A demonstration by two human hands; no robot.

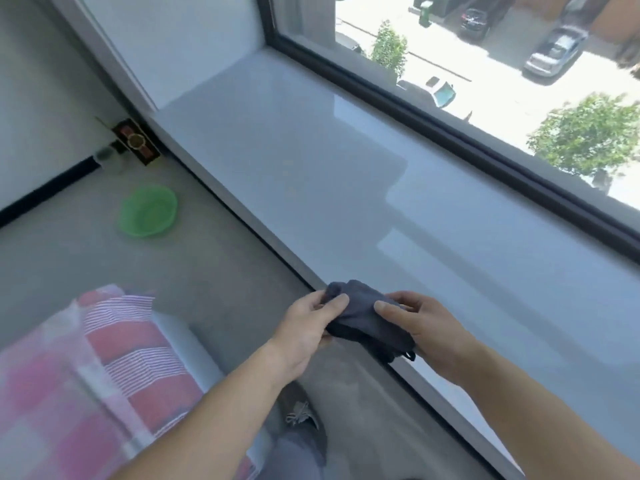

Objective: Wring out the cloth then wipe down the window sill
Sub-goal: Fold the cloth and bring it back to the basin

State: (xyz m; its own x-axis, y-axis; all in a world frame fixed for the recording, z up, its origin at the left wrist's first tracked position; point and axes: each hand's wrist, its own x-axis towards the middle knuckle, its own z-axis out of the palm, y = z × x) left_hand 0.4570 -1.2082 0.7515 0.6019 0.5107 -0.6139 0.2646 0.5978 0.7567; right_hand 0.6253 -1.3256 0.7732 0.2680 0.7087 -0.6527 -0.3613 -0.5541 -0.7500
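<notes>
Both hands, left point(304, 327) & right point(426, 327), clamped on the bunched cloth point(363, 317) at the sill point(346, 188) edge. Wringing prob done or nearly; wiping not started imo.

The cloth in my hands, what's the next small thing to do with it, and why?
Probably lay the dark cloth flat on the window sill and start wiping. Your left hand and right hand hold it bunched right at the sill's near edge, away from the green basin on the floor.
</notes>
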